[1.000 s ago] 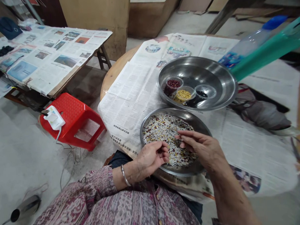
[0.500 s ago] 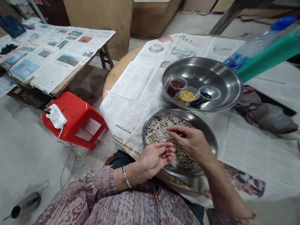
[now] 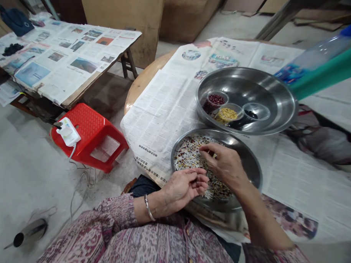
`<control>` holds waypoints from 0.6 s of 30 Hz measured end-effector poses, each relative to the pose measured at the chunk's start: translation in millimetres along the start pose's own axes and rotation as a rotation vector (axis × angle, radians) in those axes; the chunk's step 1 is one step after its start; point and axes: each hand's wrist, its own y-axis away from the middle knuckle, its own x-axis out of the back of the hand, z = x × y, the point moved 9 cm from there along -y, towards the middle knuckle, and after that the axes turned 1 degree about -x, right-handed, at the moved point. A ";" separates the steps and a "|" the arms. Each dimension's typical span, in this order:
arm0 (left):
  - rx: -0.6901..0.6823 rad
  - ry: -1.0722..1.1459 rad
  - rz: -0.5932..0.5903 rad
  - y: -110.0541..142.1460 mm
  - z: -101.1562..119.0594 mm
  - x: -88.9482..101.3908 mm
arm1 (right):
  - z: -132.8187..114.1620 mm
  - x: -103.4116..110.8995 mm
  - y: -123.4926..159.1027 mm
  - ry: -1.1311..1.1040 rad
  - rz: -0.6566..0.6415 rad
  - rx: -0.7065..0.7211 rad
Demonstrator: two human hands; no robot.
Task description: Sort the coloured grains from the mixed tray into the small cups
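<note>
"Grains (image 3: 188,154) of white, dark red, yellow and black lie mixed in a steel bowl (image 3: 253,169), just below the center of the frame. What are the hands doing?"

"Both are above the bowl. The left hand (image 3: 184,186), a silver bracelet (image 3: 149,208) at its wrist, turns palm up at the near rim, fingers half curled. Whether it cups any grain, I cannot tell."

"And the other?"

"The right hand (image 3: 225,164) bends over the grains from the right, thumb and forefinger drawn close together. Its grip is unclear: I cannot tell if anything sits between the fingertips."

"What stands behind?"

"A wider steel basin (image 3: 278,93), right of center, holding three clear cups: one of dark red beans (image 3: 216,99), one of yellow pieces (image 3: 227,114), one with something black (image 3: 251,114). Newspaper (image 3: 160,109) covers the round table beneath both vessels. A plastic bottle (image 3: 314,59) leans at upper right; a red stool (image 3: 103,130) bears a white power strip (image 3: 68,132) at left."
</note>
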 end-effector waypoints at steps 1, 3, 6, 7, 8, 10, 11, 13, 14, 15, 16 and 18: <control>-0.009 0.006 0.018 -0.1 1.2 -0.1 | 4.1 6.1 3.5 -0.027 0.007 -0.043; -0.023 0.019 0.053 -0.4 3.7 -1.1 | 10.2 14.6 10.6 -0.087 -0.016 -0.129; -0.042 0.048 0.073 -1.9 6.3 -5.0 | 8.6 10.7 17.6 -0.231 -0.191 -0.191; -0.055 0.060 0.074 -2.3 7.4 -5.9 | 6.8 8.7 17.7 -0.271 -0.236 -0.198; -0.068 0.069 0.076 -2.5 8.4 -6.2 | 5.9 8.5 15.7 -0.292 -0.245 -0.204; -0.078 0.073 0.085 -2.2 8.7 -4.8 | 8.2 12.1 6.3 -0.268 -0.164 -0.220; -0.073 0.066 0.086 -1.9 8.0 -3.9 | 9.3 13.5 0.0 -0.233 -0.106 -0.216; -0.050 0.044 0.074 -1.1 6.0 -3.1 | 5.9 9.7 -13.6 -0.137 -0.034 -0.146; -0.041 0.034 0.064 -0.7 5.4 -3.0 | 1.8 4.9 -20.0 -0.077 -0.019 -0.090; -0.036 0.026 0.055 -0.4 5.2 -3.0 | -2.6 -0.5 -25.5 -0.007 -0.007 -0.034; -0.032 0.020 0.048 0.0 5.3 -2.9 | -6.5 -5.8 -29.9 0.075 0.005 0.011; -0.028 0.010 0.043 0.6 5.6 -2.7 | -9.8 -15.9 -35.9 0.243 0.014 0.041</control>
